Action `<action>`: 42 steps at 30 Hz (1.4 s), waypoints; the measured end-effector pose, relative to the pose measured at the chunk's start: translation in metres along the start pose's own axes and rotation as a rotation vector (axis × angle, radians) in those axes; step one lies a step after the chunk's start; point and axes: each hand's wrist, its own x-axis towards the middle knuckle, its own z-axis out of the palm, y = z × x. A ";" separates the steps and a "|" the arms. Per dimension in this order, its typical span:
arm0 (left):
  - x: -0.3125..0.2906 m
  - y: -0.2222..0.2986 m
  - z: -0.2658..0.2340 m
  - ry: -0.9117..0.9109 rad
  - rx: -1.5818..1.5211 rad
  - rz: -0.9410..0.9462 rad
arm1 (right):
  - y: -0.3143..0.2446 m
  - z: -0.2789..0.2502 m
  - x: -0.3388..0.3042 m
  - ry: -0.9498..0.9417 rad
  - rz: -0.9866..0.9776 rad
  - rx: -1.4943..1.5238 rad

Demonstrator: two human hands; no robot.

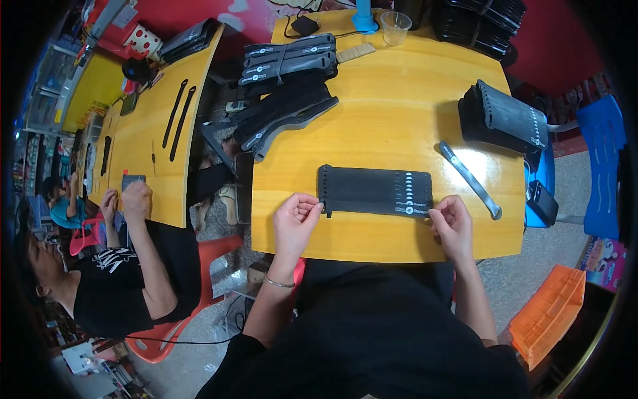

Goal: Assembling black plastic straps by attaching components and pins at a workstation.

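Note:
A row of flat black straps (365, 186) lies overlapped on the yellow table in front of me, with rounded, holed ends at the left and white printing at the right. My left hand (297, 219) pinches the holed end of the nearest strap at the row's lower left corner. At the lower right corner, the fingertips of my right hand (453, 223) are closed on that strap's printed end. A single loose strap (469, 178) lies slantwise on the table to the right of the row. It is apart from both hands.
Beyond my left hand are loose straps (286, 116) and a tied bundle (289, 58). A strap stack (508, 116) stands at the right edge. A clear cup (395, 28) sits at the back. To the left, a person (113, 286) works at another table (143, 130). An orange crate (548, 316) is at lower right.

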 end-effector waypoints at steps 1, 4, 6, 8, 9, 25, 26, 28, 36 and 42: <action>-0.001 -0.001 0.001 0.006 -0.004 -0.006 | -0.001 0.000 0.000 0.000 0.001 0.002; -0.001 -0.001 0.001 0.012 -0.009 -0.013 | -0.003 0.001 0.000 0.015 0.000 -0.012; 0.000 -0.001 0.002 0.010 -0.014 -0.014 | -0.004 0.000 0.000 0.014 0.017 -0.017; 0.000 0.001 0.003 0.007 -0.008 -0.013 | -0.004 0.000 0.001 0.016 0.014 -0.012; 0.000 0.002 0.004 0.007 -0.008 -0.012 | -0.005 0.000 0.001 0.018 0.011 -0.008; 0.001 -0.001 0.002 0.014 0.019 -0.005 | -0.002 0.001 0.002 0.018 -0.005 0.003; 0.001 -0.001 0.002 0.015 0.019 -0.006 | -0.002 0.001 0.002 0.022 -0.003 0.004; 0.000 -0.003 0.002 0.013 0.025 -0.004 | -0.001 0.000 0.002 0.026 -0.003 0.004; 0.001 -0.003 0.005 0.016 0.025 -0.003 | 0.006 0.000 0.004 0.021 -0.056 -0.040; 0.002 -0.001 0.004 0.018 0.036 0.017 | 0.007 0.002 0.006 0.086 0.008 -0.043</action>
